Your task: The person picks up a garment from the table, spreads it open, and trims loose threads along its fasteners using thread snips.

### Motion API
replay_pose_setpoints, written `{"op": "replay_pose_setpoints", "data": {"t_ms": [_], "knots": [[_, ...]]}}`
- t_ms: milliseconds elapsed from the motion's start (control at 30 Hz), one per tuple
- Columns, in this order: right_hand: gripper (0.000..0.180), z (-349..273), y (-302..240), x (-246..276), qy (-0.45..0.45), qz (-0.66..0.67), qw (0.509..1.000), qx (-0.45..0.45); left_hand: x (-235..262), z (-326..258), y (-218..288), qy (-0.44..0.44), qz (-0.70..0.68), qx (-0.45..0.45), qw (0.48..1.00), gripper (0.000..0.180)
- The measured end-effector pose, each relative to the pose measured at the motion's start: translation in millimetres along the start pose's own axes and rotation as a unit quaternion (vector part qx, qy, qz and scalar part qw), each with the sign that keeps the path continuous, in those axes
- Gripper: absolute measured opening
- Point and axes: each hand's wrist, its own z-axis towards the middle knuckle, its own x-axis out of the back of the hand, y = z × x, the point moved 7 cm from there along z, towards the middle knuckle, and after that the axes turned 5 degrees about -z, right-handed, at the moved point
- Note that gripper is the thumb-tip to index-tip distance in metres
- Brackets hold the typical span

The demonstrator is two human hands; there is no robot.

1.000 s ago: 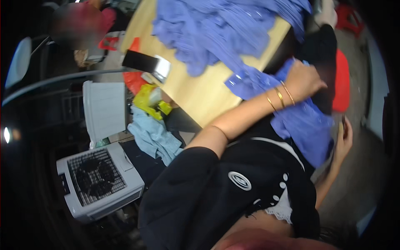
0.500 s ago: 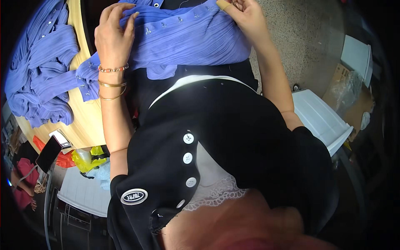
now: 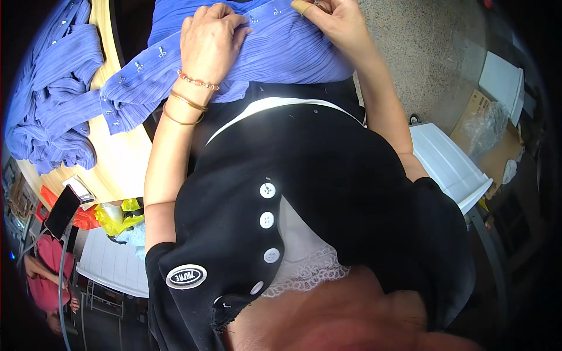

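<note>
Blue garment (image 3: pixel 281 57) at both hands (image 3: pixel 212 45) (image 3: pixel 342 26), contents of yellow bag (image 3: pixel 112 222) unclear.

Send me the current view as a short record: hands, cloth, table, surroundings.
left hand: touching the band of the purple cloth; grip unclear
right hand: pinching the band near the top of view
cloth: finely ribbed, small pale marks along its band
table: pale wood, left, with crumpled purple heap
lower left: black flat device, yellow bag, person in pink
right: white bin
</note>
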Motion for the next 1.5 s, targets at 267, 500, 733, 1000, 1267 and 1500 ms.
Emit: {"op": "replay_pose_setpoints", "data": {"t_ms": [267,500,733,1000,1267,1500], "knots": [[0.033,-6,-10,-13,-0.025,-0.027,0.999,-0.006,7,-3,-1,0.029,-0.047,-0.01,0.998,0.013],[0.031,-14,-25,-23,-0.066,-0.261,0.96,0.081,6,-4,-6,0.01,-0.077,0.015,0.997,0.013],[0.028,-23,-33,-28,-0.084,-0.35,0.921,0.147,1,-2,-13,0.001,-0.055,0.027,0.998,0.016],[0.031,-20,-36,-28,-0.083,-0.333,0.93,0.132,-3,-6,-26,-0.002,-0.205,0.112,0.972,0.018],[0.031,-14,-38,-29,-0.08,-0.325,0.936,0.105,-4,-9,-32,-0.004,-0.246,0.159,0.956,0.02],[0.025,-12,-52,-37,-0.034,-0.382,0.895,0.229,-1,-10,-30,0.035,-0.299,0.171,0.938,0.015]]}}
